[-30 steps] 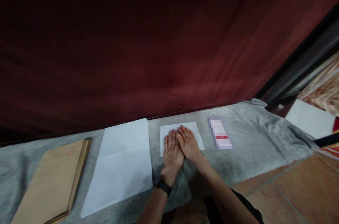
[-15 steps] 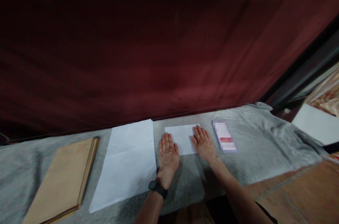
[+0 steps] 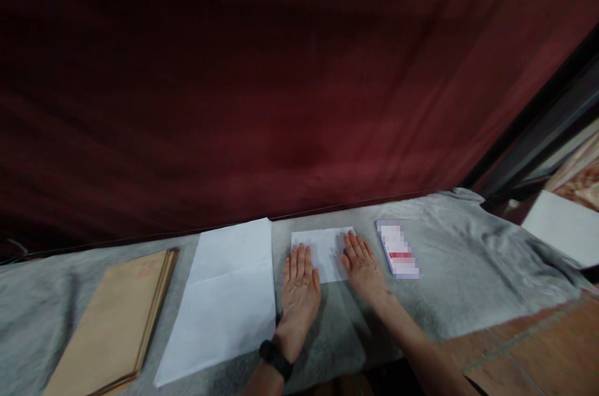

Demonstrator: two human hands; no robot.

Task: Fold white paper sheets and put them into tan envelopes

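A small white sheet of paper [image 3: 325,252] lies flat on a grey cloth. Over its left edge rests my left hand [image 3: 301,287], palm down with fingers stretched out and a dark watch [image 3: 276,360] at the wrist. My right hand [image 3: 365,268] lies the same way across the sheet's right edge, thumb a little apart. Neither hand grips anything. To the left of my left hand are large white paper sheets [image 3: 229,302] with a crease across them. Right of my right hand sits a pad with a blurred face and a red band [image 3: 399,249].
A stack of brown envelopes [image 3: 110,321] lies at the far left of the grey cloth [image 3: 458,271]. Behind the cloth hangs a dark red curtain [image 3: 299,103]. A white panel [image 3: 564,227] stands at the right, above a tiled floor [image 3: 538,346].
The whole scene sits slightly lower in view. Both hands have slid a little towards me and outwards over the small sheet, staying flat.
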